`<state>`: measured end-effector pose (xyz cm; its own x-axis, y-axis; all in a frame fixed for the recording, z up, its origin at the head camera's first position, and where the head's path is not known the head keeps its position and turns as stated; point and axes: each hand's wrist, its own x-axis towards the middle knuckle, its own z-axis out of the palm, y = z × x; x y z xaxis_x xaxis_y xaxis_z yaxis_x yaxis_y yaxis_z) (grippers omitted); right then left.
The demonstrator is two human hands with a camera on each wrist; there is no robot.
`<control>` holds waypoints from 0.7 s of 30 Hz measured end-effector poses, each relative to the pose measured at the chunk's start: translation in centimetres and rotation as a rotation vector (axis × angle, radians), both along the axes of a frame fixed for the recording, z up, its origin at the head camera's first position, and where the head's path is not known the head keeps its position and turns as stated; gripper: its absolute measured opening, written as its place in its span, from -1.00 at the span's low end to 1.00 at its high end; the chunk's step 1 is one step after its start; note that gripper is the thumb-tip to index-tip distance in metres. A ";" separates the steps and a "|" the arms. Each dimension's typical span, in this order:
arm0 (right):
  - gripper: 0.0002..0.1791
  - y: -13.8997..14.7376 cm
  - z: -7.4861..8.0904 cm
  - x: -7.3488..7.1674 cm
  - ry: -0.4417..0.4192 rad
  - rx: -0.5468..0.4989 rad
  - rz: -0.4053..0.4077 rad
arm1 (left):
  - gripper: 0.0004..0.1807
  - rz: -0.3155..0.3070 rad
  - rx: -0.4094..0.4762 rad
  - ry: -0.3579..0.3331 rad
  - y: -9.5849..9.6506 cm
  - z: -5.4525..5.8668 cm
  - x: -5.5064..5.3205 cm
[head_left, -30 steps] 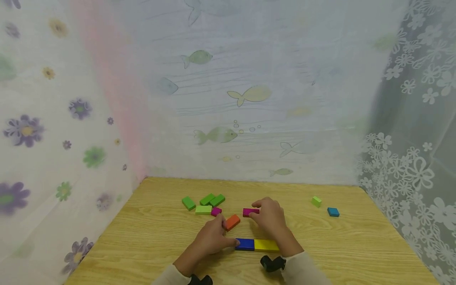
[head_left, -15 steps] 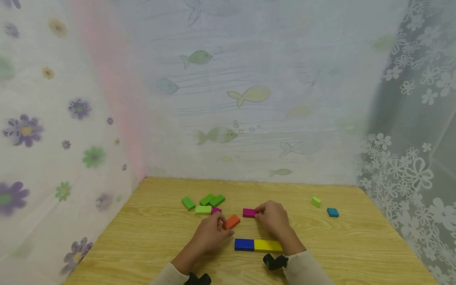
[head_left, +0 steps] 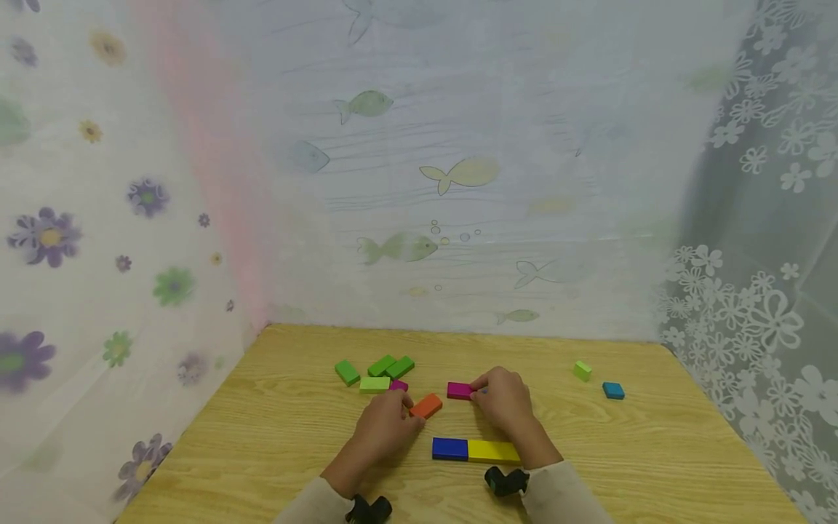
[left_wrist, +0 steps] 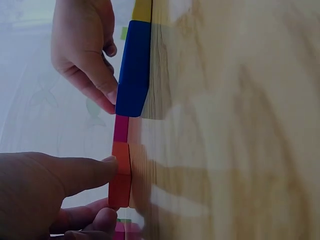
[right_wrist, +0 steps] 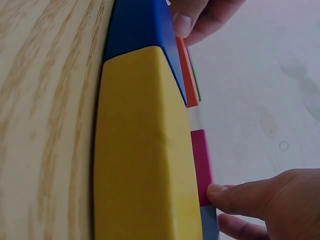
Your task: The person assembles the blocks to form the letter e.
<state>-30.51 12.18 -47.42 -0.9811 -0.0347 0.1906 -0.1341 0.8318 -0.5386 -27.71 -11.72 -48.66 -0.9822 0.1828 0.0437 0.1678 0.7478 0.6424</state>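
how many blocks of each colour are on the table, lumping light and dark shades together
Green blocks: 5
Blue blocks: 3, one mostly hidden by the right hand
Magenta blocks: 2
Orange block: 1
Yellow block: 1, no seam visible
Total: 12 visible

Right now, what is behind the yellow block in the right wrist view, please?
A magenta block and a blue-grey block partly show behind the yellow block; anything else it covers cannot be seen.

The orange block point(head_left: 426, 406) and magenta block point(head_left: 459, 391) are plain — the tabletop point(head_left: 281, 437) wood-grained.
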 end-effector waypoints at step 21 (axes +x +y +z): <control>-0.89 0.0 0.1 0.0 -0.001 0.040 -0.019 | -0.69 0.045 -0.037 0.006 1.5 0.4 -1.0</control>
